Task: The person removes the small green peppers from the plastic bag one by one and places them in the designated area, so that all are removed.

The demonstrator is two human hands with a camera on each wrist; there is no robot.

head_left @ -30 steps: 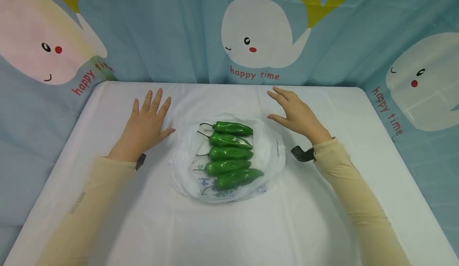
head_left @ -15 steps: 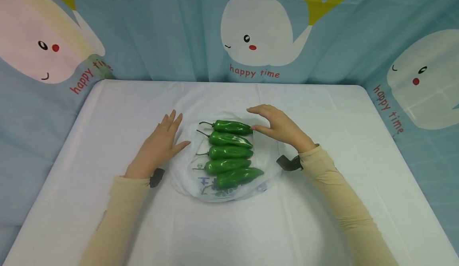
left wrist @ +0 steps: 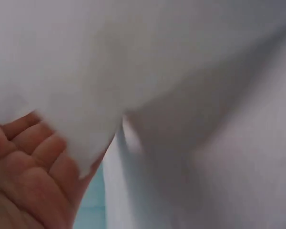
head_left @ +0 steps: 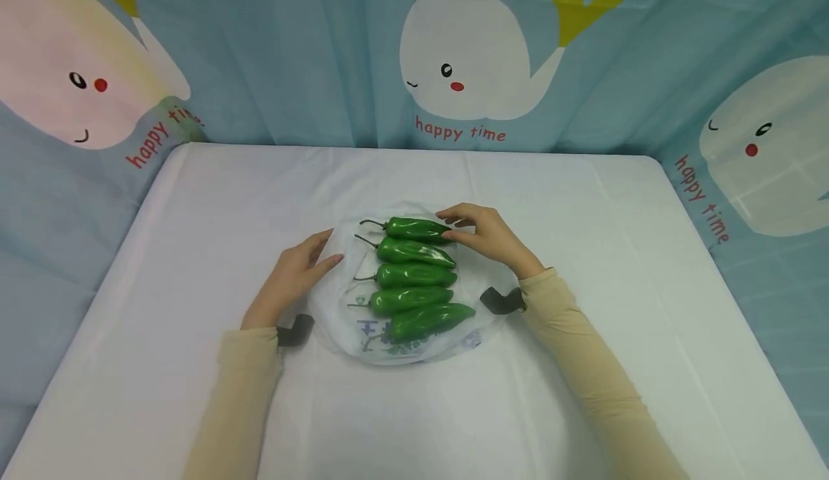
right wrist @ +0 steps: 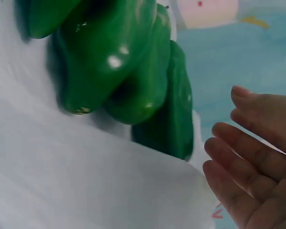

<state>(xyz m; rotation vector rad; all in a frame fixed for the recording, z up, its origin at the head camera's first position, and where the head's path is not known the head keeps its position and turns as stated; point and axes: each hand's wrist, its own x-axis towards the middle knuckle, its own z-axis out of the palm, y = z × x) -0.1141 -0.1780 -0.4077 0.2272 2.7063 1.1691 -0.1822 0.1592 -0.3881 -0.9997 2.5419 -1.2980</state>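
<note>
Several green peppers (head_left: 417,276) lie side by side in a row on a thin white plastic bag (head_left: 330,307) with print on it. My left hand (head_left: 288,278) is at the bag's left edge, thumb and fingers apart. In the left wrist view white plastic hides the fingertips of the left hand (left wrist: 28,171), and whether they pinch it is unclear. My right hand (head_left: 492,235) is by the tip of the farthest pepper (head_left: 417,229). In the right wrist view, the right hand's fingers (right wrist: 233,167) are loosely bent beside the pepper tips (right wrist: 176,138) with nothing in them.
A white cloth covers the table (head_left: 414,422). Behind it and at both sides hangs a blue curtain (head_left: 298,55) with whale prints. A dark band piece (head_left: 501,300) sticks out at the right wrist, and another dark piece (head_left: 296,330) at the left.
Both hands have come inward and nearer over the table, the left to the bag's left edge, the right to the farthest pepper's tip. The peppers have stayed in place.
</note>
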